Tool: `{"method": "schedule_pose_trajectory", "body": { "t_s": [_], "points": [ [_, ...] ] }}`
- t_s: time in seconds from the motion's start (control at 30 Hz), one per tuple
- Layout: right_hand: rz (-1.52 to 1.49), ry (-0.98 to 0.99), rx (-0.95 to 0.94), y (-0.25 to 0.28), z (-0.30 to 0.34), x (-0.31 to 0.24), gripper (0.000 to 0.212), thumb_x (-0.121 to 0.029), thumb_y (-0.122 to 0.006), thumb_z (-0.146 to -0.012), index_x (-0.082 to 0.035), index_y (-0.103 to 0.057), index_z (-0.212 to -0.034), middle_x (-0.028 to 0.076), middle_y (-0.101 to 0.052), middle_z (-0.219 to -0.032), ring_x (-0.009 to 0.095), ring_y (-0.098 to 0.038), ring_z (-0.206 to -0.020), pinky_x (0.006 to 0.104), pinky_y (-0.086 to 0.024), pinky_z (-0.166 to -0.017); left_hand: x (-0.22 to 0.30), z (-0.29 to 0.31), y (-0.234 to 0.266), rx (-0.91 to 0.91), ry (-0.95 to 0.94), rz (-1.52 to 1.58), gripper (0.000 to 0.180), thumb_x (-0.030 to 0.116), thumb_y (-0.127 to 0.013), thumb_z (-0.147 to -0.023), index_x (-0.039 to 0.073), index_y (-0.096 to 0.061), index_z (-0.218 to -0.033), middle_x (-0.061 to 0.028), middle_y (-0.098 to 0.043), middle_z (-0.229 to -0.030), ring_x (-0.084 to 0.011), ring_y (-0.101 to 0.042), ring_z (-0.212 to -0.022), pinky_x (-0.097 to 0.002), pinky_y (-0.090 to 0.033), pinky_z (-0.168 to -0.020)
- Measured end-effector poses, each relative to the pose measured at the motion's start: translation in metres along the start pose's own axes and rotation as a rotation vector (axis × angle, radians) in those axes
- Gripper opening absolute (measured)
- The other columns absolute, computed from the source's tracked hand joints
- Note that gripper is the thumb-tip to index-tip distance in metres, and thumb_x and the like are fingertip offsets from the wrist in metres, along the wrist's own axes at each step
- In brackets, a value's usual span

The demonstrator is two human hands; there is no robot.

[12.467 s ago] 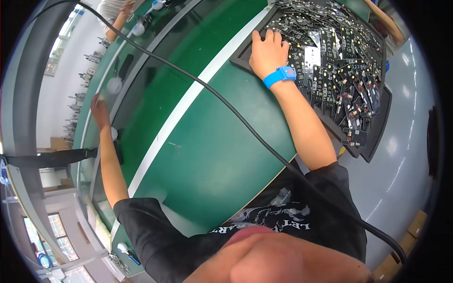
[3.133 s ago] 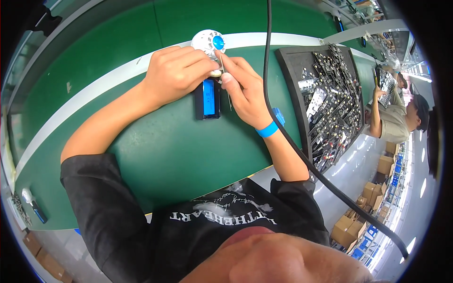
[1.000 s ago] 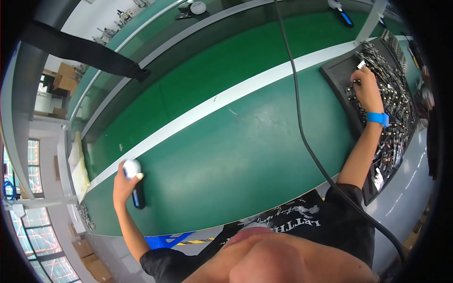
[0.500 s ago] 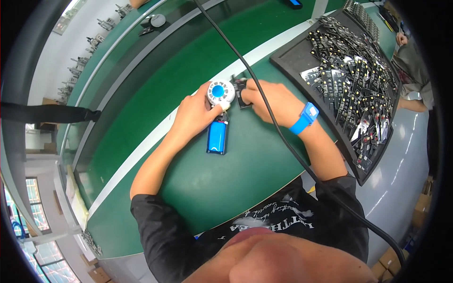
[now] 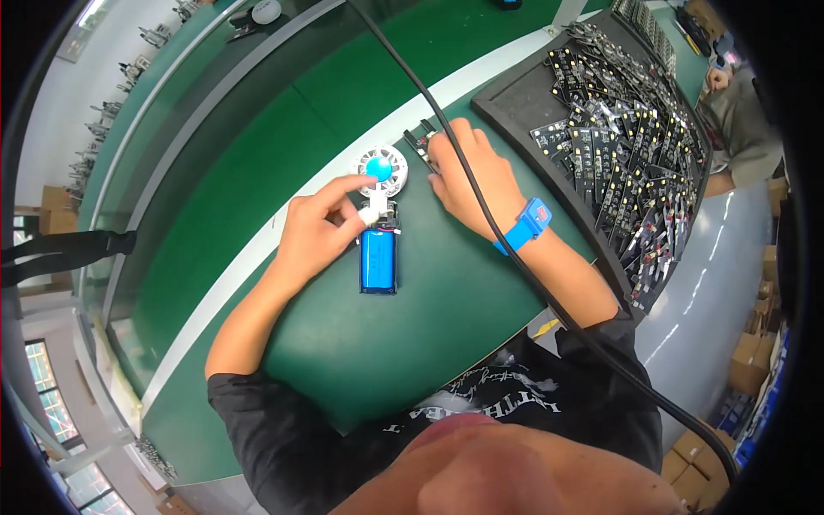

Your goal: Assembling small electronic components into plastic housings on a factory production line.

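On the green bench lies a device with a white round slotted head (image 5: pixel 393 160), blue at its centre, above a short white neck and a blue battery (image 5: pixel 378 262) in a dark frame. My left hand (image 5: pixel 313 225) pinches the device at its neck with thumb and index finger; the thumb tip looks covered in white. Just right of the round head, my right hand (image 5: pixel 474 172) is closed on a small dark circuit board (image 5: pixel 418 148), mostly hidden under the fingers. A blue band with a square face circles my right wrist.
A black tray (image 5: pixel 515 101) heaped with dark circuit boards (image 5: pixel 614 163) stands at the right. A black cable (image 5: pixel 412 75) crosses in front of my right hand. Beyond the white strip runs a green belt (image 5: pixel 300 120). Another person's hand (image 5: pixel 717 79) shows at far right.
My left hand has shifted from around the round head down to the neck, uncovering the head. My right hand has turned and moved slightly up and left with the circuit board. The view has shifted slightly.
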State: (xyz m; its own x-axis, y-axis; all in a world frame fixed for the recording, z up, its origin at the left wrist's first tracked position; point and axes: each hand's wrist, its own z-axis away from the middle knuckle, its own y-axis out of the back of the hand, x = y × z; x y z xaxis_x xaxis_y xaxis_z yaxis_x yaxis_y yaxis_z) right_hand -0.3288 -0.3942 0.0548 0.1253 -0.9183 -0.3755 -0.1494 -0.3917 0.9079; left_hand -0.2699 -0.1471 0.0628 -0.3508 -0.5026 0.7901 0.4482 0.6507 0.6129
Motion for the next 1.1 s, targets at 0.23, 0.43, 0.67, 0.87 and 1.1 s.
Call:
{"method": "schedule_pose_trajectory", "body": {
  "t_s": [0.23, 0.43, 0.67, 0.87, 1.1],
  "points": [
    [-0.739, -0.037, -0.234, 0.022, -0.009, 0.020, 0.052, -0.005, -0.069, -0.084, -0.003, -0.053, -0.134, 0.012, -0.057, -0.121, 0.020, -0.060, -0.095, 0.0341, -0.054, -0.073, -0.024, 0.001, 0.009, -0.159, -0.558, -0.015, 0.028, -0.006, -0.072, -0.076, 0.008, -0.076, -0.100, -0.0052, -0.066, -0.102, -0.0228, -0.067, -0.090, -0.0308, -0.054, -0.071],
    [-1.115, -0.014, -0.428, 0.023, -0.001, 0.006, 0.056, -0.002, -0.066, -0.087, -0.002, -0.048, -0.140, 0.008, -0.058, -0.112, 0.012, -0.058, -0.092, 0.0252, -0.050, -0.069, -0.029, -0.002, 0.011, -0.119, -0.743, -0.139, 0.027, -0.007, -0.072, -0.076, 0.009, -0.074, -0.097, -0.0064, -0.066, -0.100, -0.0256, -0.066, -0.091, -0.0334, -0.055, -0.076],
    [-1.237, 0.100, -0.700, 0.035, 0.000, 0.007, 0.060, 0.002, -0.062, -0.086, -0.001, -0.045, -0.143, 0.007, -0.060, -0.108, 0.011, -0.061, -0.087, 0.0220, -0.048, -0.068, -0.027, 0.007, -0.001, -0.101, -0.668, 0.093, 0.022, -0.002, -0.074, -0.078, 0.005, -0.071, -0.098, -0.0065, -0.066, -0.100, -0.0275, -0.067, -0.087, -0.0360, -0.056, -0.073],
    [-1.251, 0.066, -0.715, 0.010, 0.001, -0.004, 0.063, 0.000, -0.062, -0.083, 0.000, -0.044, -0.144, 0.008, -0.061, -0.115, 0.012, -0.062, -0.087, 0.0218, -0.048, -0.067, -0.029, 0.003, -0.003, -0.018, -0.664, -0.018, 0.020, 0.002, -0.073, -0.082, 0.005, -0.065, -0.101, -0.0073, -0.067, -0.100, -0.0295, -0.068, -0.086, -0.0382, -0.056, -0.072],
    [-1.191, 0.052, -0.558, 0.006, -0.001, -0.008, 0.063, 0.000, -0.061, -0.084, 0.000, -0.043, -0.144, 0.009, -0.059, -0.120, 0.014, -0.062, -0.091, 0.0238, -0.049, -0.069, -0.031, 0.008, -0.010, 0.133, -0.690, -0.088, 0.021, 0.005, -0.075, -0.082, 0.006, -0.066, -0.101, -0.0082, -0.067, -0.099, -0.0305, -0.068, -0.083, -0.0380, -0.057, -0.071]
  ]
}}
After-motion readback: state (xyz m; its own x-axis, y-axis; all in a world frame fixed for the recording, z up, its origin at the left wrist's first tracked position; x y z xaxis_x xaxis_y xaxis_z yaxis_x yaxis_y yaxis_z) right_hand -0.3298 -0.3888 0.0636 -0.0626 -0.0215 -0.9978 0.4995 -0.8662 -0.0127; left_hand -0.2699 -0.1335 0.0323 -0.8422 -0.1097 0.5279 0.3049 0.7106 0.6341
